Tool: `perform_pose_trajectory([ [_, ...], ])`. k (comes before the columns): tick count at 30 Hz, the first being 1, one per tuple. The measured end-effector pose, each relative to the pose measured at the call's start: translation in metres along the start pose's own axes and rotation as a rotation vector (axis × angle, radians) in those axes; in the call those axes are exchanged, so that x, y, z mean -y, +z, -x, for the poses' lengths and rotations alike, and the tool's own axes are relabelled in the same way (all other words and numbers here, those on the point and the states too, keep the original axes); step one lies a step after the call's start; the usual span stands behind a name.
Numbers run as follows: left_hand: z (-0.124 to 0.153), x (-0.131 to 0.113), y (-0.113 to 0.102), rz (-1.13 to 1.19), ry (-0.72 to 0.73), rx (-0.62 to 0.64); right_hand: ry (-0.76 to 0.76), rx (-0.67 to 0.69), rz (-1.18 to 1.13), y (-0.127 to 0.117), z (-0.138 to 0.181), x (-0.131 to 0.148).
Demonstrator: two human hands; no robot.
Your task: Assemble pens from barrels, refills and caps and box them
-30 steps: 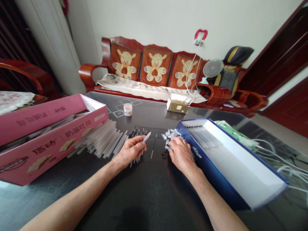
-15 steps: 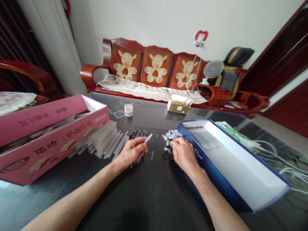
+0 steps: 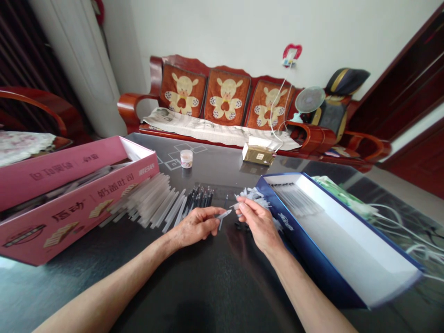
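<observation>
Pinching a translucent pen [image 3: 225, 214] between thumb and finger, the left hand [image 3: 197, 226] is facing the right hand [image 3: 255, 221], which is pinching a small pale cap [image 3: 236, 206] near the pen's tip above the table [image 3: 215, 282]; capping seems to be in hand, calling for careful alignment.

On the table [image 3: 222, 282], tubes [image 3: 147, 203] lie between a left box [image 3: 93, 200] and my left hand [image 3: 196, 225], caps [image 3: 258, 196] behind my right hand [image 3: 256, 221] beside a right box [image 3: 298, 240]; a sofa [image 3: 129, 107] stands beyond.

One head-worn view faces forward and down, table [image 3: 215, 282] near, sofa [image 3: 129, 109] beyond
</observation>
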State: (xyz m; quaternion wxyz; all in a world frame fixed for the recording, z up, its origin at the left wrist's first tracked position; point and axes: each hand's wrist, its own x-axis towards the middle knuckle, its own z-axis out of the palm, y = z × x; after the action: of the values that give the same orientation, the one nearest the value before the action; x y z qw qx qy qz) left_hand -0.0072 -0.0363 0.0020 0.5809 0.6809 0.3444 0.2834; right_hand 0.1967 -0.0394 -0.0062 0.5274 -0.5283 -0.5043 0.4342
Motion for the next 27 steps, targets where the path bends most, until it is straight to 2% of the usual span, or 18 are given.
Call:
perform_pose_trajectory([
  [10,0.000,-0.002,0.000,-0.089,-0.053,0.017,-0.006,0.122,0.022,0.009,0.008,0.006],
  [17,0.001,-0.002,0.000,-0.170,-0.055,-0.018,0.085,0.193,-0.135,0.010,0.010,0.009],
  [27,0.005,0.003,0.007,-0.705,0.277,-0.245,0.187,0.055,-0.271,0.023,0.017,0.011],
])
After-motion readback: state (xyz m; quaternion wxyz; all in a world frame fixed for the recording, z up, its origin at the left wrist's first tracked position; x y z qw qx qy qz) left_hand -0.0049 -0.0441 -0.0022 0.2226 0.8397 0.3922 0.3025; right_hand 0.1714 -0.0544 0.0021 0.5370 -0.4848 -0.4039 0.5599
